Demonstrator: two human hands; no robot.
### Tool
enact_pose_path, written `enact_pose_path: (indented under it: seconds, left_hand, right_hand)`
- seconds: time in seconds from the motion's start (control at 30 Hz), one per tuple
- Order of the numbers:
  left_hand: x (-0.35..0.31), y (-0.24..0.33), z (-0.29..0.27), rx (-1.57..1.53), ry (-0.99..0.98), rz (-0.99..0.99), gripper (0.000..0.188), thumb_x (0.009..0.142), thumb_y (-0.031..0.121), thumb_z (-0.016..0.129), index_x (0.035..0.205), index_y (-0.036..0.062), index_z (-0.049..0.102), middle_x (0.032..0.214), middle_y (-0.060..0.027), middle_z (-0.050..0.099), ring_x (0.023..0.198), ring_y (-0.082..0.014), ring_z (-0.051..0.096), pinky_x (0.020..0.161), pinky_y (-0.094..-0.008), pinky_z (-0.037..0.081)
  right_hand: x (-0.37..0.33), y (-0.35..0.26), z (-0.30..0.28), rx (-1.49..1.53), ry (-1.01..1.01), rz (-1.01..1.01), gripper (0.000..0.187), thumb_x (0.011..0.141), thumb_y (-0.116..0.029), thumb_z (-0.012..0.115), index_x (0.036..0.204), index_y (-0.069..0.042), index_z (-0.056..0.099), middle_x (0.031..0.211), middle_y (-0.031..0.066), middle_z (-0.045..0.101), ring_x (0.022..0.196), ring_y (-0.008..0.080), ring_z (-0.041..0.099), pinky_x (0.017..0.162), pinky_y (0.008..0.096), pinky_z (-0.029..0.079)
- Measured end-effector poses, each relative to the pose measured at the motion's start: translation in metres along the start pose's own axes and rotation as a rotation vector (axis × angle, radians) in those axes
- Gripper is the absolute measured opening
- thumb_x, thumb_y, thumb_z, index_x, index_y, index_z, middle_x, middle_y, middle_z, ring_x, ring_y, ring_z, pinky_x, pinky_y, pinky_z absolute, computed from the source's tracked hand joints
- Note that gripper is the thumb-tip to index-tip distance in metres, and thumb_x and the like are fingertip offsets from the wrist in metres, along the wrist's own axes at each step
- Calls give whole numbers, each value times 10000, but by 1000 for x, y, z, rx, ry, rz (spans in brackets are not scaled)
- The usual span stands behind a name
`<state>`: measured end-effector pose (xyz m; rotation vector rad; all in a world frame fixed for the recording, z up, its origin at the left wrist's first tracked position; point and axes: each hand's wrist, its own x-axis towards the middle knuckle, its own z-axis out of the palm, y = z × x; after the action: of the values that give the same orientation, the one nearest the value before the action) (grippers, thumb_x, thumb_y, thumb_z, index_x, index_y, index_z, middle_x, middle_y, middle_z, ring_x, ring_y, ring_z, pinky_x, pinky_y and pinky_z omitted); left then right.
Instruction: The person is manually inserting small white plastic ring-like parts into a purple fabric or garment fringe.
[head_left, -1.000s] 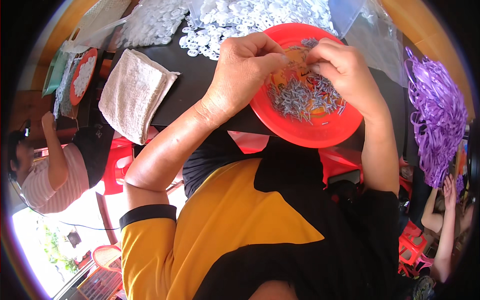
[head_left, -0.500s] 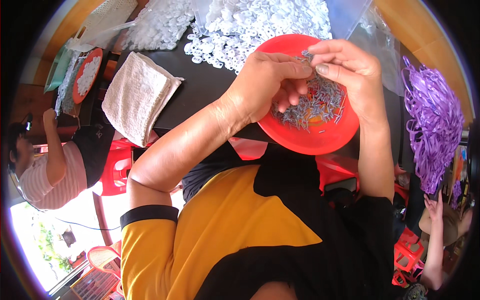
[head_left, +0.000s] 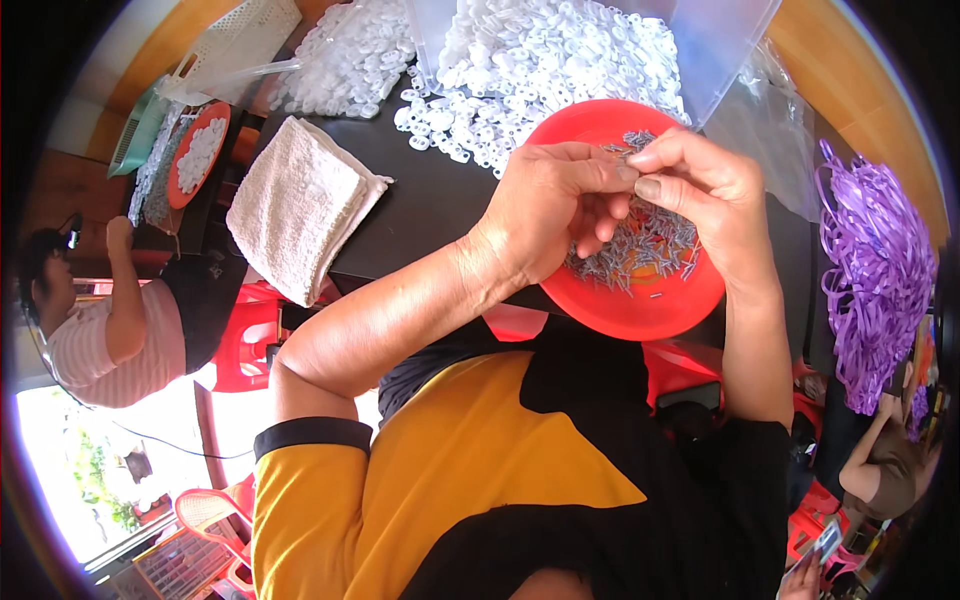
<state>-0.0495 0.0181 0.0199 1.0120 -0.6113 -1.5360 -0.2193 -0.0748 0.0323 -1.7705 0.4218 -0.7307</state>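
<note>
Over a red plastic bowl (head_left: 640, 322), my left hand (head_left: 545, 205) and my right hand (head_left: 715, 190) meet at the fingertips. Each pinches with thumb and forefinger. What they hold between them is too small to make out. The left hand's other fingers are curled above the bowl. Inside the bowl lies a loose heap of small grey pin-like pieces (head_left: 640, 250), partly covered by my hands. Just beyond the bowl spreads a pile of small white plastic pieces with holes (head_left: 560, 60).
A folded beige cloth (head_left: 300, 210) lies left on the dark table (head_left: 425, 190). Purple ribbons (head_left: 875, 285) hang at the right, beside a clear plastic bag (head_left: 765, 135). One person (head_left: 115, 325) sits at far left, near an orange-red plate (head_left: 180, 190); others are at lower right.
My fingertips have come closer together above the bowl. The whole view has shifted slightly. At right, a person's raised arm has lowered, and a hand with a flat object shows at the bottom.
</note>
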Motion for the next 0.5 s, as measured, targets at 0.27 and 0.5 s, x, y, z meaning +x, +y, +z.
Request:
enact_pose_path:
  seconds: [0.27, 0.5]
  left_hand:
    - [-1, 26, -8, 391, 59, 83, 204, 905, 149, 630, 916, -51, 667, 721, -86, 634, 578, -125, 573, 468, -252, 413]
    - [79, 59, -75, 1535, 313, 833, 192, 803, 185, 719, 920, 33, 722, 820, -105, 683, 725, -235, 651, 664, -362, 515]
  right_hand:
    - [4, 3, 6, 33, 109, 192, 46, 907, -43, 633, 913, -2, 654, 848, 24, 666, 751, 77, 604, 659, 231, 476]
    - [4, 9, 9, 82, 114, 196, 58, 910, -64, 636, 935, -14, 652, 842, 7, 660, 719, 69, 588, 643, 224, 454]
